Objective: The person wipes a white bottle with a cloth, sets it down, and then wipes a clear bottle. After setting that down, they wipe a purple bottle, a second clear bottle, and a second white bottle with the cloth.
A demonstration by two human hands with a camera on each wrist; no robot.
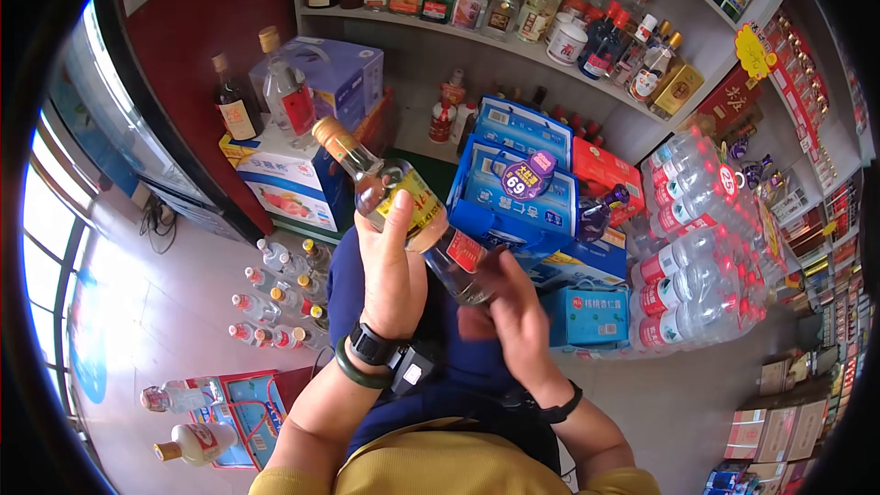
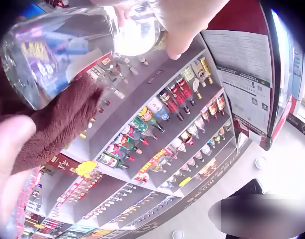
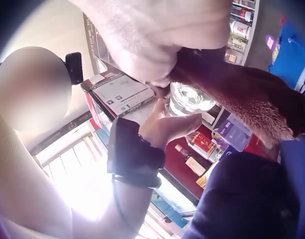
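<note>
A clear glass bottle (image 1: pixel 422 204) with a gold cap, a yellow label and a red label lies tilted across the front of the body, cap toward the upper left. My left hand (image 1: pixel 390 266) grips it around the middle, thumb laid along the yellow label. At the base end, my right hand (image 1: pixel 527 321) holds a dark maroon cloth (image 2: pixel 58 127) bunched against the glass. In the left wrist view the cloth covers part of the bottle's lower side. The right wrist view shows the cloth (image 3: pixel 242 94) hanging from the right hand, with the bottle's glass partly hidden behind it.
Several bottles (image 1: pixel 261 307) stand on the floor at the left, near a red and blue gift bag (image 1: pixel 252 412). Two bottles top a white carton (image 1: pixel 284 174). Blue cartons (image 1: pixel 513 188) and wrapped water bottles (image 1: pixel 692 289) stand ahead and right, below a bottle-filled shelf (image 1: pixel 513 37).
</note>
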